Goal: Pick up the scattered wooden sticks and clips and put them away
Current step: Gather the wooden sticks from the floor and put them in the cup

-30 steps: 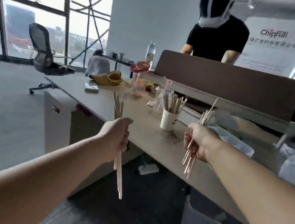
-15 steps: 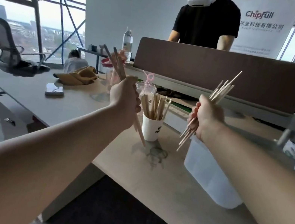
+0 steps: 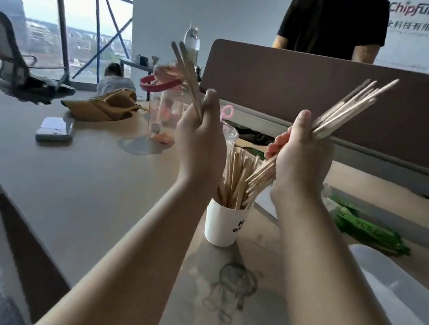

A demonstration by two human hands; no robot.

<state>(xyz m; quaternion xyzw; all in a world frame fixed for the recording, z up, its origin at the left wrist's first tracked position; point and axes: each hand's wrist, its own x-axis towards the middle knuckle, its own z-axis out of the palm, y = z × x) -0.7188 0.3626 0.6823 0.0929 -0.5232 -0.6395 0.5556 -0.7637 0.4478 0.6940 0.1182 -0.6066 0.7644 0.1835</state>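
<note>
- The left grip (image 3: 199, 142) is closed around flat pale wooden sticks (image 3: 186, 71). At least 2 of them rise from the top of the fist and lean away to the left.
- The right grip (image 3: 299, 160) is closed around a thick bundle of thin round wooden skewers (image 3: 355, 107). The long ends fan up to the right and the short ends (image 3: 261, 175) point down to the left.
- Both grips are raised above the surface, close together, with a white paper cup (image 3: 224, 224) between and below them.
- The cup stands upright on the beige surface (image 3: 89, 183), toward its far edge, and is packed with more wooden sticks (image 3: 235, 177). The skewers' lower ends sit just beside those sticks. Whether they touch is unclear.
- A dark scribbled mark (image 3: 236, 283) lies on the surface just in front of the cup.
- A clear plastic tub (image 3: 399, 295) sits at the right edge, and a green packet (image 3: 367, 229) lies beyond it.
- Along the far edge runs a brown divider panel (image 3: 333, 97), and a person in a black shirt (image 3: 333, 20) stands behind it.
- Toward the far left corner are a clear bottle with a red lid (image 3: 163, 113), a mustard cloth (image 3: 108, 107) and a phone (image 3: 54, 129).
</note>
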